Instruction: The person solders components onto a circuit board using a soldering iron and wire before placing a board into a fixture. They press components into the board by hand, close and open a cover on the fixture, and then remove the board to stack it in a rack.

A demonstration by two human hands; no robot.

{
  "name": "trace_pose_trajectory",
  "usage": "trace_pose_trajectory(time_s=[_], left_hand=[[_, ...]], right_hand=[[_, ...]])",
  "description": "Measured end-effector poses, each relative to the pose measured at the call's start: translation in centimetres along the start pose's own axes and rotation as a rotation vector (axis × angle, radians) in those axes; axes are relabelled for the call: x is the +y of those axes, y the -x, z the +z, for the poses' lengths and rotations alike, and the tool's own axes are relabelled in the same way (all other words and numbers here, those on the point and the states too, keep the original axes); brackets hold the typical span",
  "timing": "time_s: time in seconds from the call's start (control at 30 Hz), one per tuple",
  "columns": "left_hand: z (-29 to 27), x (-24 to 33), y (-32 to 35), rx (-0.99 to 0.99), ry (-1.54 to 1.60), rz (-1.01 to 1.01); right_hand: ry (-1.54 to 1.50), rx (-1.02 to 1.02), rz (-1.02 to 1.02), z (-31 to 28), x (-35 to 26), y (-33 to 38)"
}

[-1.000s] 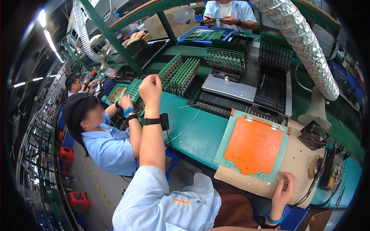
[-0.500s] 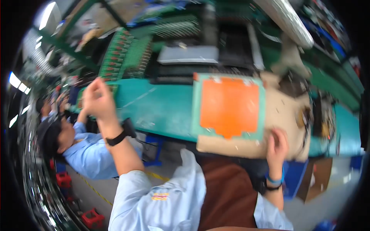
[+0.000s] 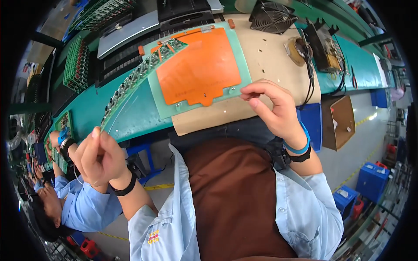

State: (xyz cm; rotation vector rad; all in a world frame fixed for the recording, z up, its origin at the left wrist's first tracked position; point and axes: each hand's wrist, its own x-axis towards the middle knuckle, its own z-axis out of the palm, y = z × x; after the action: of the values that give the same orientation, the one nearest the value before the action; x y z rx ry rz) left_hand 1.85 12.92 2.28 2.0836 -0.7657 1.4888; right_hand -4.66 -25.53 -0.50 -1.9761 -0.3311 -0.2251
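My left hand [image 3: 98, 158] pinches the near end of a long narrow green circuit board strip [image 3: 135, 78]. The strip runs up and to the right, and its far end lies over the top left of an orange pad [image 3: 198, 65]. This pad sits in a light green plate [image 3: 163, 108] on a beige cardboard sheet [image 3: 270, 52]. With thumb and forefinger, my right hand [image 3: 276, 111] grips the plate's lower right edge. Both wrists wear bands, and a brown apron covers my lap.
Racks of green boards [image 3: 76, 65] and a grey tray [image 3: 126, 28] stand behind the teal bench [image 3: 130, 117]. A small fan [image 3: 272, 15] and a tape roll [image 3: 298, 48] sit at the right. An open cardboard box [image 3: 342, 122] and blue bins [image 3: 370, 180] lie below. A co-worker [image 3: 74, 204] sits at my left.
The view has swung down over the orange pad. My left hand came back from the racks with the long strip. My right hand rose from the cardboard's edge to the green plate.
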Motion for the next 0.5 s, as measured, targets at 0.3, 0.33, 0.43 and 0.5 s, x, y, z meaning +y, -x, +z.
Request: trace_pose_trajectory(time_s=[0.3, 0.33, 0.43, 0.5], left_hand=[[-0.1, 3.6, 2.8, -0.146, 0.053, 0.216], [-0.3, 3.9, 3.0, -0.198, 0.093, 0.220], [-0.3, 4.1, 3.4, -0.260, 0.155, 0.240], [-0.2, 4.2, 3.6, -0.289, 0.198, 0.270]], right_hand=[[-0.712, -0.153, 0.248, 2.4, -3.1, 0.2], [-0.696, -0.162, 0.279, 2.3, -3.0, 0.1], [-0.661, -0.179, 0.342, 2.0, -2.3, 0.1], [-0.715, -0.158, 0.378, 2.1, -1.5, 0.5]])
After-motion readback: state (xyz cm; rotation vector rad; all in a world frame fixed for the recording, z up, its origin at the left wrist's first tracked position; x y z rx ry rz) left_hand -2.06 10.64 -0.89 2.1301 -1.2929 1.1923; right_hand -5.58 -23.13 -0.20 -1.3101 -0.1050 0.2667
